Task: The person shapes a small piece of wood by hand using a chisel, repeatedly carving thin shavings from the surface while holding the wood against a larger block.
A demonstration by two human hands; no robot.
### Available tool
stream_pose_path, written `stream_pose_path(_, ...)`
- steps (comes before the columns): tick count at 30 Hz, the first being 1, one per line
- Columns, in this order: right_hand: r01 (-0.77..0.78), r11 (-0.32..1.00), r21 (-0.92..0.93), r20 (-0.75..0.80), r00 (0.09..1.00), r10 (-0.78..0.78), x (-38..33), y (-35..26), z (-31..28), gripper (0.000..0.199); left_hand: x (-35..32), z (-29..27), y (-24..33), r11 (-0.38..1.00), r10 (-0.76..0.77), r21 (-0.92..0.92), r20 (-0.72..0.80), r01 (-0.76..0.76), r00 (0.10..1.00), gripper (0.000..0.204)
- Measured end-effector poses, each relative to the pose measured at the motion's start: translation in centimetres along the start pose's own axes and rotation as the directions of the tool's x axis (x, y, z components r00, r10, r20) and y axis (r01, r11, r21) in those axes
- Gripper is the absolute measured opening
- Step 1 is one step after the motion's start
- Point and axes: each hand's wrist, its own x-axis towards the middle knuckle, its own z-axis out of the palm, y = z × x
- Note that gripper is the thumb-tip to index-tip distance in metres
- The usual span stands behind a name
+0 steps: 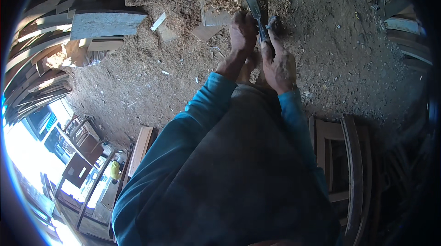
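Now my right hand (279, 64) is wrapped around the dark handle of a flat steel chisel (255, 14), its long axis running away from me, blade toward the shaving-strewn pale wooden block (216, 16). My left hand (242, 32) closes on the shaft, hiding it.

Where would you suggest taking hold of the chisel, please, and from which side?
Probably by the dark handle of the chisel, from the person's side. The flat metal blade points away toward the wood block heaped with shavings, and both the left hand and the right hand already meet around the handle.
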Motion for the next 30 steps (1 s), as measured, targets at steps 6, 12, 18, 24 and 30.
stream_pose_path(6,-0.156,0.985,0.074,0.070,0.986,0.151,3.1,0.8,0.2,0.051,0.5,0.0,0.9,0.999,0.016,0.043,0.077,-0.019,0.997,0.036)
stream_pose_path(12,-0.108,0.993,0.044,0.034,0.994,0.107,1.3,0.5,1.1,0.051,0.7,-0.3,0.6,0.991,-0.024,0.135,0.061,0.015,0.998,0.027)
stream_pose_path(18,-0.159,0.987,0.024,0.053,0.986,0.158,3.0,-0.4,1.1,0.050,1.2,-0.1,-1.8,0.970,0.184,0.149,0.075,-0.194,0.980,0.034)
stream_pose_path(24,-0.038,0.997,-0.068,0.021,0.999,0.039,0.5,-0.1,1.0,0.051,1.0,-0.4,-0.3,0.996,0.003,0.087,0.046,-0.007,0.999,0.034)
stream_pose_path(30,-0.052,0.994,0.101,-0.003,0.999,0.053,2.1,-0.2,0.4,0.049,1.2,-0.2,-0.4,0.999,-0.021,0.030,0.056,0.019,0.998,0.034)
